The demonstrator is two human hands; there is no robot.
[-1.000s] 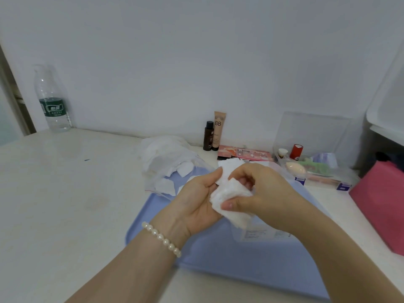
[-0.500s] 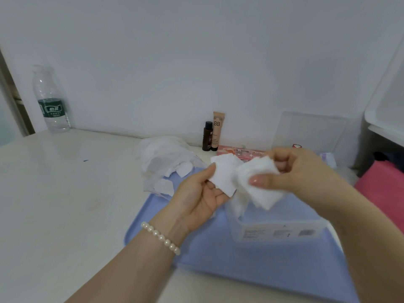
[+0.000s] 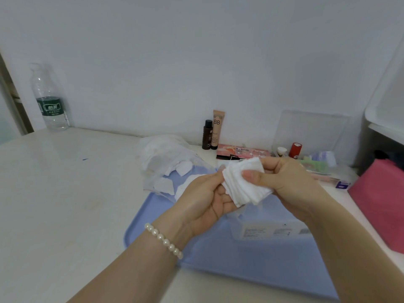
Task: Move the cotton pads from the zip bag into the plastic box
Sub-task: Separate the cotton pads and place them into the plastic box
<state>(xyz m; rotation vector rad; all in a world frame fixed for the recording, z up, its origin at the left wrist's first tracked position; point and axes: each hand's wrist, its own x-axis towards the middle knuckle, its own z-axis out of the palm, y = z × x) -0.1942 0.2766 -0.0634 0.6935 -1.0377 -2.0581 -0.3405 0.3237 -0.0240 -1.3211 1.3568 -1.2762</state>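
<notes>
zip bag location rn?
Head view: zip bag lies left of centre, its near end on the blue tray's far-left corner, just left of the left hand.

Soft matt cotton pads (image 3: 244, 182); clear crinkled plastic zip bag (image 3: 161, 158); smooth blue tray (image 3: 218, 254).

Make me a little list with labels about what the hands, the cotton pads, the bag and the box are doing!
hands: left hand and right hand both hold one stack
cotton pads: white fanned stack pinched between the hands, above the box
zip bag: clear bag lying behind the left hand, more pads inside
plastic box: clear box on the blue tray, partly hidden by the hands
behind: BB tube and dark bottle at the wall
</notes>
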